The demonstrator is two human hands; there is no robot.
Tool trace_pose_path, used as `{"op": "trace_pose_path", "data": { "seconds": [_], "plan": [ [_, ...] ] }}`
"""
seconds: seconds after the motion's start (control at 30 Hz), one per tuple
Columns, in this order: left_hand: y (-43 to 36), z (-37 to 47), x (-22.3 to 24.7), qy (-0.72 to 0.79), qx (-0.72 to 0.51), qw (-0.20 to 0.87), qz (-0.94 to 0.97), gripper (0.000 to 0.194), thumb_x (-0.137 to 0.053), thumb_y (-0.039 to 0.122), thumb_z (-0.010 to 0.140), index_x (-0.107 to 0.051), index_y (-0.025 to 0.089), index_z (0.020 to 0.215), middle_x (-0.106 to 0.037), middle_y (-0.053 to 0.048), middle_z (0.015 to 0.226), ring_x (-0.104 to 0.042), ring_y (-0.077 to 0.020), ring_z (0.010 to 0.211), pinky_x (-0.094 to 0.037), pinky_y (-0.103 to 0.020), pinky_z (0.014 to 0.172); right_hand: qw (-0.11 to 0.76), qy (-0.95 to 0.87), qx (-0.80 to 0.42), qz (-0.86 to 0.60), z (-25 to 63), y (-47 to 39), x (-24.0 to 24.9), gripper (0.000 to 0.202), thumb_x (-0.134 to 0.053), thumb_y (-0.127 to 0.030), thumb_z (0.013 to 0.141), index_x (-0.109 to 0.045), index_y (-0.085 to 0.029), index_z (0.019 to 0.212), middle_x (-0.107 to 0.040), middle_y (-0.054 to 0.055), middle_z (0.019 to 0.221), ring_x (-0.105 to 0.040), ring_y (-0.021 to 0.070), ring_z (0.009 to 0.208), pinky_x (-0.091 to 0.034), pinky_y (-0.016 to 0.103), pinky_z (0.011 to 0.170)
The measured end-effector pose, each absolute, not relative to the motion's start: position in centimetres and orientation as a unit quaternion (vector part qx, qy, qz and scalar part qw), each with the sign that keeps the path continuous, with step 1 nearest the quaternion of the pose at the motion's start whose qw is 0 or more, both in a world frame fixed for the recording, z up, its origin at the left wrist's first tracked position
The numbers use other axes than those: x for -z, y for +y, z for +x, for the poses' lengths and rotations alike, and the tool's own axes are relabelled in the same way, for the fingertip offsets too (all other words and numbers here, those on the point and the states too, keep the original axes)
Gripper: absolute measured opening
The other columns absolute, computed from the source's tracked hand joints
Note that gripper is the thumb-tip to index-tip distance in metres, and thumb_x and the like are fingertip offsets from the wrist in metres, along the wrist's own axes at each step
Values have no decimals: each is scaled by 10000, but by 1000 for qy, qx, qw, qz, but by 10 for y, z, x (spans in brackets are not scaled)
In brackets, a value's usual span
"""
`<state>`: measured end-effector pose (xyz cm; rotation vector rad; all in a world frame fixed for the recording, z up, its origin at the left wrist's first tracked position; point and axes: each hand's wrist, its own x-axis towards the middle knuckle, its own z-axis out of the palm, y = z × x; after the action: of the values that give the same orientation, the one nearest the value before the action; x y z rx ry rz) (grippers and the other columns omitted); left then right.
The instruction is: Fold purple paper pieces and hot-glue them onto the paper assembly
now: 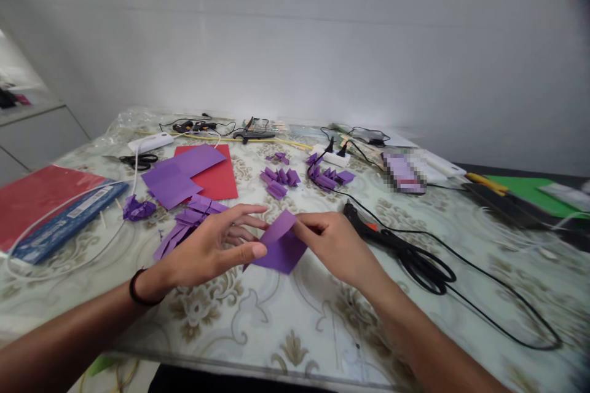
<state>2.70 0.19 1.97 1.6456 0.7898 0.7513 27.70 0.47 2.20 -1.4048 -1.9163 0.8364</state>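
Note:
A purple sheet of paper, with one edge folded up, is between my two hands above the table. My right hand pinches its upper right part between thumb and fingers. My left hand is beside the sheet's left side, fingers spread and the thumb near the paper; whether the thumb touches it I cannot tell. Folded purple paper pieces lie just behind my left hand. More purple pieces form small groups farther back. A black glue gun rests to the right of my right hand.
Purple sheets overlap a red sheet at the back left. Near them are black-handled scissors and crumpled purple paper. A white power strip with plugs stands behind. A black cord loops across the right side.

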Motion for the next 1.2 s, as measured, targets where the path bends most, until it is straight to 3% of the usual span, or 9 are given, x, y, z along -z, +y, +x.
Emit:
{"op": "trace_pose_path", "data": {
  "seconds": [0.17,0.27,0.4,0.53,0.67,0.77,0.93,1.07,1.2],
  "plan": [
    [-7,33,-19,365,-283,517,721,777,-853,406,870,-474,232,1526,-696,-146,1369,-756,-262,1095,-638,-447,975,306,-755,-250,-523,267,-2,-16,314,-621,-376,996,-854,-209,868,-811,20,790,-658,170,667,-424,279,644],
    [-8,37,-15,393,-286,455,746,706,-790,305,892,-468,232,1516,-723,-113,1310,-762,-240,1057,-644,-405,939,326,-761,-229,-512,262,-2,-11,222,-672,-297,986,-883,-246,943,-856,10,874,-707,170,686,-451,285,666],
    [-3,37,-10,401,-283,367,790,435,-577,166,961,-612,224,1391,-776,-56,1124,-748,-190,930,-607,-296,809,350,-763,-206,-503,262,-1,-8,149,-748,-290,956,-887,-247,990,-804,-10,720,-627,147,560,-426,289,600],
    [5,33,-3,409,-323,370,769,309,-546,195,1010,-702,206,1277,-749,-21,896,-692,-164,742,-558,-253,669,369,-766,-179,-495,269,1,-12,146,-768,-278,940,-868,-229,1036,-642,-27,587,-566,154,535,-450,294,588],
    [15,31,0,376,-420,435,702,187,-607,223,1001,-725,176,1137,-717,-19,846,-694,-163,759,-574,-240,685,455,-730,-101,-499,281,8,-15,386,-799,-303,885,-785,-231,1264,-703,74,998,-678,253,921,-561,403,897],
    [18,31,-7,345,-473,474,657,77,-661,199,969,-713,180,1023,-633,41,692,-619,-112,615,-536,-194,602,484,-683,-229,-497,290,13,-14,571,-817,-380,862,-681,-256,1402,-692,119,1288,-699,281,1082,-596,438,930],
    [14,30,-21,325,-446,563,616,122,-779,258,928,-736,164,992,-741,-13,830,-687,-141,710,-590,-235,674,435,-624,-497,-418,290,12,-11,322,-802,-447,893,-798,-217,1117,-822,84,1062,-758,217,858,-628,333,754],
    [13,27,-25,347,-390,558,645,97,-758,252,954,-816,178,980,-785,-30,854,-683,-137,684,-547,-209,609,439,-626,-505,-400,288,8,-12,213,-814,-396,906,-841,-230,1037,-825,49,935,-728,169,741,-583,261,654],
    [15,18,-31,303,-393,516,698,163,-764,223,933,-880,254,1044,-830,-67,1051,-761,-214,912,-593,-264,760,447,-676,-459,-364,297,8,-17,115,-814,-282,909,-880,-293,1003,-828,29,950,-723,156,773,-533,235,645]
  ]
}}
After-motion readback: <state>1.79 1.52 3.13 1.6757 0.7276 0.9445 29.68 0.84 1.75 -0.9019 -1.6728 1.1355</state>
